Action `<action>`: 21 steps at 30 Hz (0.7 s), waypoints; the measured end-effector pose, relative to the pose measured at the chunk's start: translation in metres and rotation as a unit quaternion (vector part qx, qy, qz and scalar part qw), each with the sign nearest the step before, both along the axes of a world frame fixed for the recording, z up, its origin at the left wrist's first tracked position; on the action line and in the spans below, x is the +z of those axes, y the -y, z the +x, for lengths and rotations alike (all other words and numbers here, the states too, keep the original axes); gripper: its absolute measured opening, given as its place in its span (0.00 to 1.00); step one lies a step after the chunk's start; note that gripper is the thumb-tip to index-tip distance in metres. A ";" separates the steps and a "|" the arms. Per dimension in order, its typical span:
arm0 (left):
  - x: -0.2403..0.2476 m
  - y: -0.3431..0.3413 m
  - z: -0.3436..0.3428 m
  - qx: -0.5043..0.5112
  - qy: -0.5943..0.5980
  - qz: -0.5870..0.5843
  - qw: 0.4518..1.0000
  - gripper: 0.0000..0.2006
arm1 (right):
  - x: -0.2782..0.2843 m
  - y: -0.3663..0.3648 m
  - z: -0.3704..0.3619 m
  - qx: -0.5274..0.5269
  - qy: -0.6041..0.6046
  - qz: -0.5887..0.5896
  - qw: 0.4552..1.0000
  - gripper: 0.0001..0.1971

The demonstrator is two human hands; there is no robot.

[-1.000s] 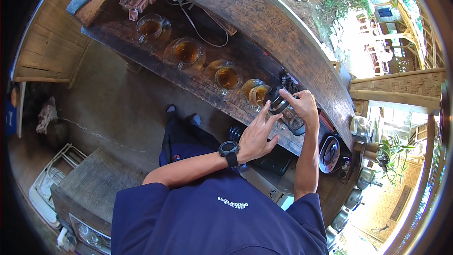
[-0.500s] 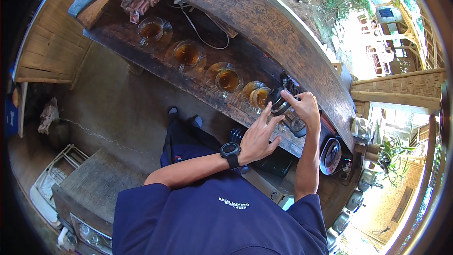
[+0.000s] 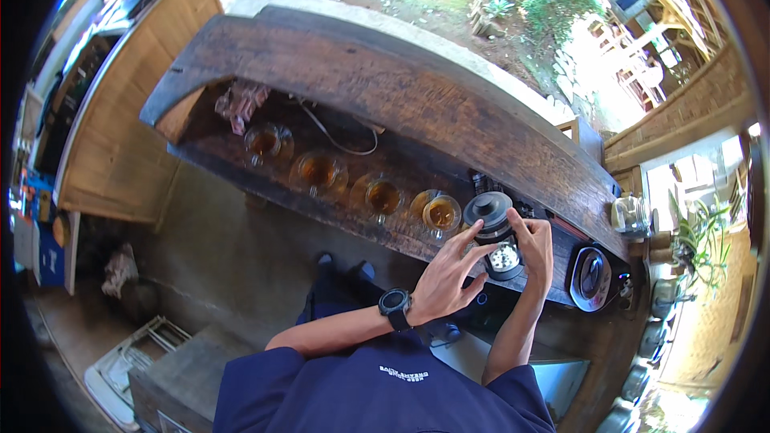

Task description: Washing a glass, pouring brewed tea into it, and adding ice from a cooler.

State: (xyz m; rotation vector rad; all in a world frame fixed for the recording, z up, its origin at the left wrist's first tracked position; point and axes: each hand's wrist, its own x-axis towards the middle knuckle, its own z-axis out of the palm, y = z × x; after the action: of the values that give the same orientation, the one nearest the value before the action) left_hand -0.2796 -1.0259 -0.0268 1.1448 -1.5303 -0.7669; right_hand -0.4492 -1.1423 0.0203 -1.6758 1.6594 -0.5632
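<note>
A glass press pot with a black lid [image 3: 489, 210] stands upright over the lower counter shelf, its lower glass bright with reflections. My right hand [image 3: 532, 250] curls round its right side, with the fingertips by the lid; the handle is hidden. My left hand [image 3: 449, 277], wearing a black watch [image 3: 395, 305], has its fingers stretched out. Its index fingertip reaches the lid's near edge. Just left of the pot is a glass cup [image 3: 441, 214] of amber liquid. More such cups, including a darker one [image 3: 383, 196], line the shelf on saucers.
The raised wooden counter top [image 3: 385, 72] runs along the far side of the shelf [image 3: 277, 180]. An oval tray [image 3: 591, 278] with a dark item lies to the right. A pinkish crumpled bundle [image 3: 241, 104] and a white cable [image 3: 333, 138] are at the far left end.
The pot has gone from tilted beside the nearest cup to upright, a little to the right. Both hands moved along with it, and the whole view shifted.
</note>
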 end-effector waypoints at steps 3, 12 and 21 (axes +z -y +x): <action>0.007 -0.004 -0.003 -0.025 0.018 -0.030 0.999 0.23 | -0.004 -0.029 -0.009 -0.070 0.109 -0.032 0.991 0.28; 0.029 -0.039 0.027 -0.117 0.022 -0.084 0.989 0.19 | -0.025 -0.122 0.020 -0.276 0.368 -0.103 0.882 0.23; 0.030 -0.095 0.032 -0.290 -0.018 -0.052 0.956 0.13 | -0.045 -0.240 0.021 -0.438 0.516 -0.174 0.715 0.15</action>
State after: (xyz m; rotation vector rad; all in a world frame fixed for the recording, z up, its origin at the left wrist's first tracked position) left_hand -0.2481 -0.9310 0.0035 0.5936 -1.8766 -1.0687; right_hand -0.4286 -0.9019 -0.0246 -0.3340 1.3392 -1.9332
